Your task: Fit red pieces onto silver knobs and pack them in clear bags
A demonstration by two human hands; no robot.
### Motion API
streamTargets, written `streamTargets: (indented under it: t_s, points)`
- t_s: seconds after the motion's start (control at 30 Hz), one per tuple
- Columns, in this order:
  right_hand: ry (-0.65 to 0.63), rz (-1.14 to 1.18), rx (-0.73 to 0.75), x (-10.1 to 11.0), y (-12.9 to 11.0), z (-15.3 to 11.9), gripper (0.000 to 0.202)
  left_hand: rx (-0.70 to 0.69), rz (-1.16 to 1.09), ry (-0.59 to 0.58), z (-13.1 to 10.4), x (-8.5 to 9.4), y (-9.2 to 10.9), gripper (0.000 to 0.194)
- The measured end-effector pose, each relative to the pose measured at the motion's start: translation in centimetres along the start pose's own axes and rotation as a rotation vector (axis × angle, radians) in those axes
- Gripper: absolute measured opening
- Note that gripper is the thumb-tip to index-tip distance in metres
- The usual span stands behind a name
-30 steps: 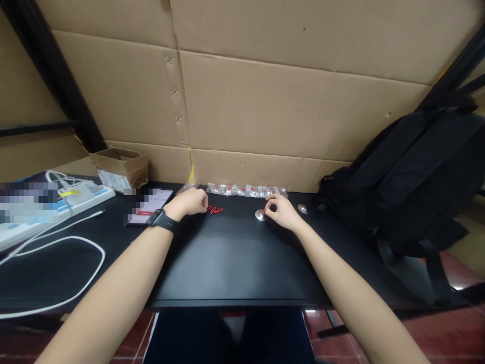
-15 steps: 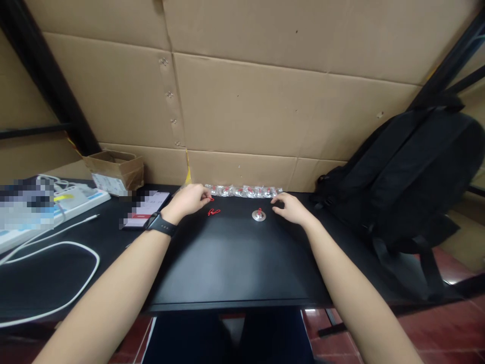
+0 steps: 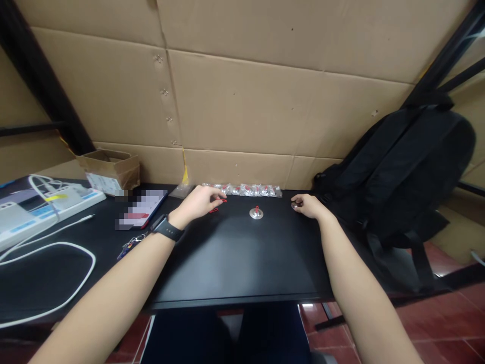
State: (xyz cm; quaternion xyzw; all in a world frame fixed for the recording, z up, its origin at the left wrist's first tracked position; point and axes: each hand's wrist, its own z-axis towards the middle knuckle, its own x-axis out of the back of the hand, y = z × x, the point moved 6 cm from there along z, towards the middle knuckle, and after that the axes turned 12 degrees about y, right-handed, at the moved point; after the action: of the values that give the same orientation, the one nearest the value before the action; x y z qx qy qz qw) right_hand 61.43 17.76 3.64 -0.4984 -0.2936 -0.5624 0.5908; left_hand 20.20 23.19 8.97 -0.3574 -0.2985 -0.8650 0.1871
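My left hand (image 3: pixel 202 203) is closed on a red cord loop (image 3: pixel 221 200), held just above the black table. Another bit of red cord (image 3: pixel 214 210) lies under its fingers. At the right, my right hand (image 3: pixel 308 206) pinches the edge of a small metal disc (image 3: pixel 294 205). Between the hands, a round silver disc (image 3: pixel 256 214) with a red loop at its centre lies on the table. Behind it, a row of clear plastic packets (image 3: pixel 246 190) with silver and red pieces runs along the cardboard wall.
On the left are a phone (image 3: pixel 146 208), keys (image 3: pixel 131 246), a power strip (image 3: pixel 56 207), a white cable (image 3: pixel 85 246) and an open cardboard box (image 3: pixel 113 169). A black backpack (image 3: pixel 409 167) stands at the right.
My right hand has moved right and closed on a metal disc. My left hand has shifted right with the red loop. The view has tilted slightly.
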Motion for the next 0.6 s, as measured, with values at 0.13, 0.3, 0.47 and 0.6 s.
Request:
streamTargets:
  t_s: [0.13,0.3,0.47,0.6]
  points:
    - [0.008,0.042,0.029,-0.1,-1.0,0.0,0.033,-0.033,-0.062,-0.040,-0.2,-0.9,1.2,0.018]
    - [0.003,0.098,0.154,-0.3,-4.4,-0.5,0.025,0.016,-0.192,-0.120,-0.5,-2.1,2.5,0.019]
    - [0.032,0.154,0.198,0.0,-6.7,-0.8,0.025,0.045,-0.284,-0.089,-0.7,-2.7,3.4,0.016]
    - [0.078,0.315,0.164,0.7,-7.3,-0.9,0.027,0.061,-0.318,-0.030,-0.7,-2.6,4.0,0.017]
